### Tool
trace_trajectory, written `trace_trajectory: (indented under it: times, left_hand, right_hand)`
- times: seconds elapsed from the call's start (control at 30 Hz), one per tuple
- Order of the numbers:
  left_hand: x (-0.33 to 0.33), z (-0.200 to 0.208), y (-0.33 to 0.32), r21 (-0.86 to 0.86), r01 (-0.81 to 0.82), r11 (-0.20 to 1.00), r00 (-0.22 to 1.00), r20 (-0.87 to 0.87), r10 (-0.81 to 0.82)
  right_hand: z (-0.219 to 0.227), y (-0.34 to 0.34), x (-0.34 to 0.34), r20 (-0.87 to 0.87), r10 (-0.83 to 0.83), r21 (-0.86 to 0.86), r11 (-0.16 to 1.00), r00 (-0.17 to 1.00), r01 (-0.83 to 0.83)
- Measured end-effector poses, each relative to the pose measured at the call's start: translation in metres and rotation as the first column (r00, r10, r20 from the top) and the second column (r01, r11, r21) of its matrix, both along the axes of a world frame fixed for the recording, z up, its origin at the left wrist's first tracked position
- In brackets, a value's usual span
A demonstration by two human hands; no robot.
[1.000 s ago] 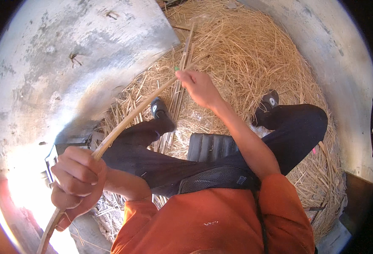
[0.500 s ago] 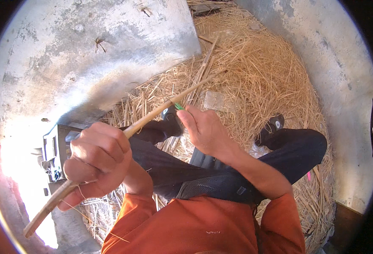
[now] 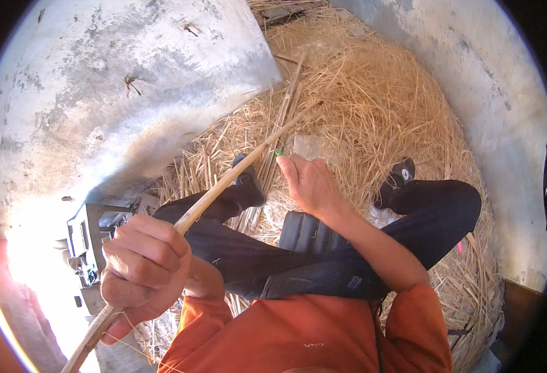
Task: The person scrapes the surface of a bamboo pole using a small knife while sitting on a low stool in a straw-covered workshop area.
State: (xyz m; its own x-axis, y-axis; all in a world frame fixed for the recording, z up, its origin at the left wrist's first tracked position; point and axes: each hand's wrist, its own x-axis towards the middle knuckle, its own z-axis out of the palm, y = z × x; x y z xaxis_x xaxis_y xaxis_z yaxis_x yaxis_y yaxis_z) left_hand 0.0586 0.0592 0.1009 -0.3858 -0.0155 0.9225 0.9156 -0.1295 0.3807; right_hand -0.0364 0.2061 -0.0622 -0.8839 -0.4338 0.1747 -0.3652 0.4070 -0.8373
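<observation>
My left hand point(image 3: 144, 264) is wrapped round a long, pale wooden stick point(image 3: 239, 168). Its thick end comes out below the fist at the lower left, while the thin end slants up and away over the straw. My right hand point(image 3: 312, 186) is closed, with the thumb stretched along a small green object point(image 3: 278, 152). Only its tip shows, close beside the stick's upper part and seemingly a little apart from it; its kind is hidden by the fingers.
Straw point(image 3: 373, 112) covers the floor around my crossed legs. Several split sticks point(image 3: 289, 99) lie beyond my left foot, near a flat stone block point(image 3: 307, 147). Pale walls point(image 3: 161, 62) close in on both sides. A dark box-like device point(image 3: 87, 233) stands at the left.
My right hand has drawn a little to the right, taking the green tip off the stick. My left hand and the stick have shifted slightly toward me.
</observation>
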Motion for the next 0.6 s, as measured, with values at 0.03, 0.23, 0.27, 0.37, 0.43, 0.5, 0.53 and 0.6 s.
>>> trace_trajectory:
  times: [0.03,0.23,0.27,0.37,0.43,0.5,0.53,0.6]
  left_hand:
    - [0.000,0.002,0.003,0.014,-0.012,1.000,1.000,0.001,0.012]
    - [0.000,-0.001,-0.003,0.022,-0.007,1.000,1.000,-0.006,0.007]
    - [0.002,-0.003,-0.005,0.015,-0.004,1.000,1.000,-0.010,0.004]
    - [0.001,-0.003,-0.008,0.004,0.006,1.000,1.000,-0.012,-0.006]
    - [0.001,-0.002,-0.008,-0.004,0.015,1.000,1.000,-0.010,-0.015]
    - [0.000,0.000,-0.007,-0.009,0.031,0.999,0.999,-0.021,-0.031]
    - [0.000,-0.001,-0.004,0.008,0.029,1.000,0.999,-0.026,-0.029]
    - [0.001,-0.002,-0.003,0.010,0.011,1.000,1.000,-0.027,-0.011]
  right_hand:
    - [0.002,0.000,-0.001,0.030,0.026,0.014,1.000,0.999,-0.027]
    - [0.009,0.001,0.011,-0.058,0.071,0.046,0.997,0.996,-0.068]
    - [0.003,0.000,0.009,-0.066,0.060,0.041,0.998,0.996,-0.057]
    - [0.004,0.000,0.000,-0.005,0.053,0.059,0.997,0.999,-0.053]
    - [0.009,0.000,-0.004,0.106,0.053,0.139,0.988,0.993,-0.068]
    - [-0.001,0.000,-0.004,-0.009,0.014,0.096,0.995,1.000,-0.013]
    - [-0.005,0.002,-0.005,-0.066,-0.005,0.079,0.997,0.998,0.010]
    - [-0.008,0.001,-0.005,-0.095,-0.019,0.133,0.991,0.995,0.032]
